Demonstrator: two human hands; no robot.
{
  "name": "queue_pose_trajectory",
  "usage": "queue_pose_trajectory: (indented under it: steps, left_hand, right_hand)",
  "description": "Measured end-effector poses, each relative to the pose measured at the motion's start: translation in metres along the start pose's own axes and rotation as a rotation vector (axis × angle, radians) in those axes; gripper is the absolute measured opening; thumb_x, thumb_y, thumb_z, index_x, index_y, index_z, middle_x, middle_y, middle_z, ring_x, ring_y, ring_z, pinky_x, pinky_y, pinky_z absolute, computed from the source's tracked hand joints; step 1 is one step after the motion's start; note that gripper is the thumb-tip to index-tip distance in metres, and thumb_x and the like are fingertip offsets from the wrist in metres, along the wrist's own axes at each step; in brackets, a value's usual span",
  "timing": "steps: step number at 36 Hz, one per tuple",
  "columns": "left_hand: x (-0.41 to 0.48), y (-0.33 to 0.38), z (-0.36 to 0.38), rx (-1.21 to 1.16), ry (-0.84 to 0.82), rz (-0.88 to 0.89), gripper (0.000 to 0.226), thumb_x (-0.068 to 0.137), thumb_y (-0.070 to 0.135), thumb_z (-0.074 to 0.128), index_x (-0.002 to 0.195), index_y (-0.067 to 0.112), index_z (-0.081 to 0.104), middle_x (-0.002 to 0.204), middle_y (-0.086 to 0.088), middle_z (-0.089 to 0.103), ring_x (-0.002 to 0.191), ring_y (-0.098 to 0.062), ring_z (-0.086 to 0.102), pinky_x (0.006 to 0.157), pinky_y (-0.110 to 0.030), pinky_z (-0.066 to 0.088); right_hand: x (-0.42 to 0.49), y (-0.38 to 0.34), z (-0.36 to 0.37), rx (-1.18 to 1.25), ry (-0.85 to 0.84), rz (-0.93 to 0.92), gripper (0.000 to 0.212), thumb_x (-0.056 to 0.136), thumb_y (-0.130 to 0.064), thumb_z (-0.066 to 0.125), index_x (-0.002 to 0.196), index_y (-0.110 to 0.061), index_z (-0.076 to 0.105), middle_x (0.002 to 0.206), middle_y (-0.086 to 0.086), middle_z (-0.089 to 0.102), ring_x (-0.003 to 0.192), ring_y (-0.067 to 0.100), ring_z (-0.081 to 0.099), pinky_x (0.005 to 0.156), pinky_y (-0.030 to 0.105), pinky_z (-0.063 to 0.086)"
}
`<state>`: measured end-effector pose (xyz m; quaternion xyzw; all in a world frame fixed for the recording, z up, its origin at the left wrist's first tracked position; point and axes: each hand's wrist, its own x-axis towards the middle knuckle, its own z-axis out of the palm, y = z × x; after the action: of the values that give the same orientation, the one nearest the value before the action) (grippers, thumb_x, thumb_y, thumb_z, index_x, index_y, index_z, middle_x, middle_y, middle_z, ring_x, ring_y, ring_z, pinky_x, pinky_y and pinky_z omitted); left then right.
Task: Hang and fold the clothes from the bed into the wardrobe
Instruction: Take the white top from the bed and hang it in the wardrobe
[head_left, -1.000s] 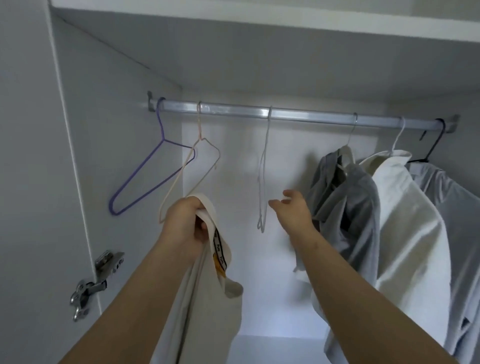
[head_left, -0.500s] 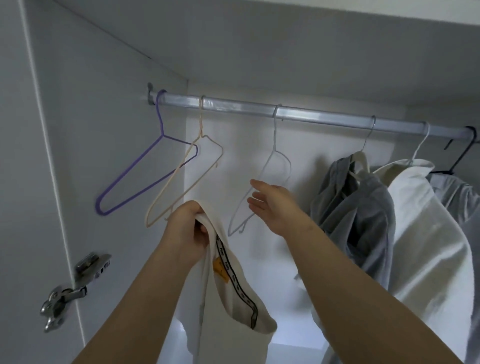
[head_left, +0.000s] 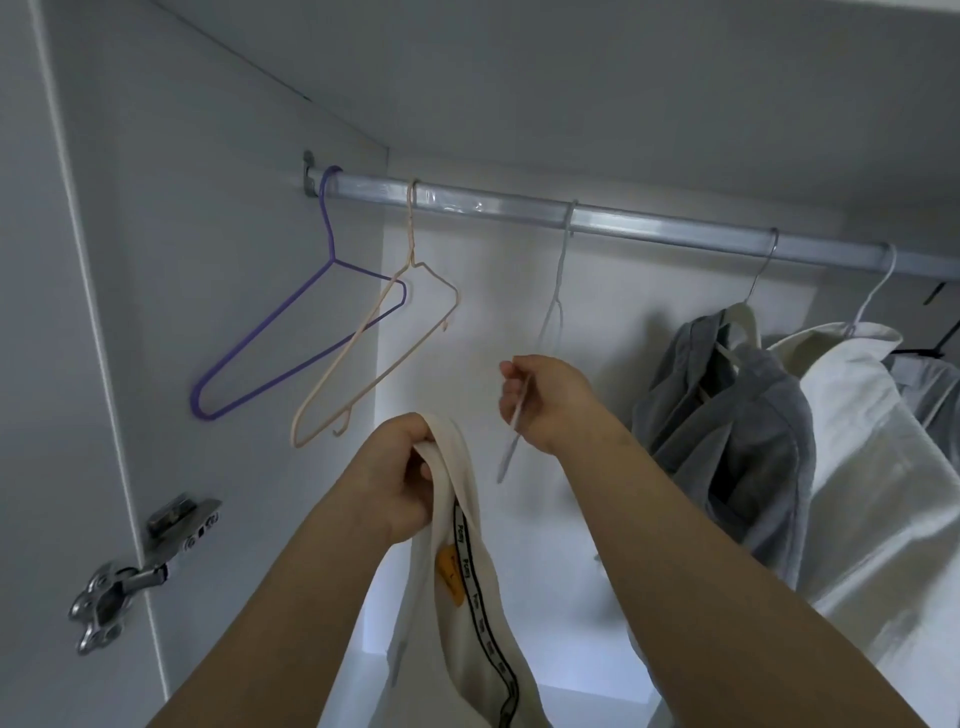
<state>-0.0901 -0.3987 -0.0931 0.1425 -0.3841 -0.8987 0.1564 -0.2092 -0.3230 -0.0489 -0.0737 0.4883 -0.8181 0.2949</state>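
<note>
I look up into the wardrobe at its metal rail (head_left: 623, 221). My left hand (head_left: 397, 475) grips the collar of a cream T-shirt (head_left: 467, 613) with a black neck tape and an orange label; the shirt hangs down below the frame. My right hand (head_left: 550, 402) is closed around the lower bar of a thin white hanger (head_left: 558, 291) that still hooks on the rail. Left of it hang an empty beige hanger (head_left: 374, 358) and an empty purple hanger (head_left: 291, 343).
On the right of the rail hang a grey garment (head_left: 737, 431), a white shirt (head_left: 872, 467) and a pale grey shirt (head_left: 935, 395) on a black hanger. The wardrobe's left wall carries a metal door hinge (head_left: 130, 577). A shelf panel closes the top.
My right hand has closed on the white hanger, which it only touched before, and turned it edge-on. The left hand keeps hold of the T-shirt collar.
</note>
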Motion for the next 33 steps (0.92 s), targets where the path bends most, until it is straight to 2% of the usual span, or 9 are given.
queue_pose_trajectory:
  steps: [2,4,6,12,19,25,28,31,33]
  left_hand:
    - [0.001,0.002,-0.001,-0.026,0.021,0.001,0.032,0.084,0.000,0.036,0.056,0.015,0.034,0.039,0.003,0.032,0.030,-0.007,0.027,0.035,-0.012,0.028]
    - [0.002,0.003,-0.003,-0.052,0.041,0.006,0.031,0.085,0.000,0.037,0.058,0.015,0.035,0.038,0.003,0.035,0.029,-0.006,0.029,0.035,-0.013,0.028]
    - [0.001,0.005,-0.004,-0.052,0.045,0.009,0.030,0.086,0.000,0.037,0.060,0.015,0.036,0.037,0.003,0.037,0.029,-0.006,0.031,0.036,-0.014,0.029]
    - [-0.001,0.001,-0.002,-0.010,0.047,0.037,0.029,0.088,0.000,0.039,0.062,0.012,0.041,0.039,0.003,0.039,0.029,-0.005,0.031,0.035,-0.013,0.029]
    - [-0.012,-0.009,-0.014,0.092,0.049,0.100,0.035,0.092,-0.001,0.043,0.059,0.011,0.042,0.042,0.002,0.038,0.032,-0.005,0.032,0.033,-0.012,0.030]
    - [-0.018,-0.026,-0.022,0.097,0.167,0.106,0.036,0.091,-0.002,0.045,0.058,0.011,0.044,0.037,0.003,0.038,0.029,-0.005,0.031,0.034,-0.010,0.028]
    - [-0.019,-0.040,-0.027,0.085,0.204,0.084,0.040,0.090,-0.003,0.046,0.053,0.011,0.048,0.039,0.003,0.040,0.031,-0.005,0.033,0.033,-0.010,0.029]
    - [-0.022,-0.055,-0.033,0.094,0.212,0.050,0.033,0.089,-0.002,0.048,0.060,0.013,0.044,0.040,0.004,0.038,0.032,-0.005,0.032,0.033,-0.011,0.029]
    - [-0.024,-0.064,-0.036,0.098,0.212,0.035,0.031,0.090,-0.001,0.048,0.063,0.013,0.046,0.040,0.004,0.038,0.032,-0.004,0.032,0.032,-0.011,0.028]
  right_hand:
    - [0.003,-0.004,-0.003,-0.028,0.059,-0.045,0.029,0.096,-0.003,0.035,0.069,-0.010,0.041,0.050,0.000,0.041,0.024,0.006,0.027,0.030,0.010,0.021]
    - [0.002,-0.008,-0.006,-0.040,0.074,-0.072,0.032,0.097,-0.003,0.033,0.066,-0.012,0.037,0.040,-0.003,0.036,0.024,0.005,0.021,0.029,0.010,0.015]
    - [0.000,-0.011,-0.008,-0.059,0.081,-0.101,0.032,0.098,-0.005,0.033,0.067,-0.014,0.038,0.039,-0.004,0.034,0.024,0.005,0.020,0.029,0.011,0.014]
    - [-0.010,-0.018,-0.010,-0.174,0.078,-0.234,0.024,0.099,-0.011,0.037,0.080,-0.018,0.049,0.055,-0.002,0.033,0.029,0.005,0.022,0.032,0.013,0.016]
    - [-0.028,0.009,-0.039,-0.285,0.049,-0.288,0.015,0.096,-0.010,0.047,0.094,-0.021,0.057,0.041,-0.008,0.037,0.032,0.005,0.025,0.032,0.014,0.019]
    - [-0.054,0.049,-0.082,-0.435,0.083,-0.250,0.017,0.095,-0.011,0.050,0.109,-0.016,0.059,0.041,-0.009,0.033,0.033,0.004,0.025,0.033,0.016,0.023]
    - [-0.069,0.064,-0.103,-0.518,0.104,-0.239,0.016,0.095,-0.013,0.051,0.106,-0.017,0.061,0.044,-0.007,0.034,0.035,0.004,0.026,0.036,0.016,0.024]
    - [-0.086,0.079,-0.126,-0.526,0.125,-0.221,0.008,0.094,-0.017,0.054,0.095,-0.018,0.061,0.041,-0.008,0.033,0.035,0.004,0.026,0.036,0.017,0.024]
    - [-0.097,0.092,-0.140,-0.563,0.173,-0.223,0.011,0.093,-0.020,0.055,0.084,-0.019,0.059,0.039,-0.008,0.033,0.035,0.005,0.025,0.038,0.018,0.023]
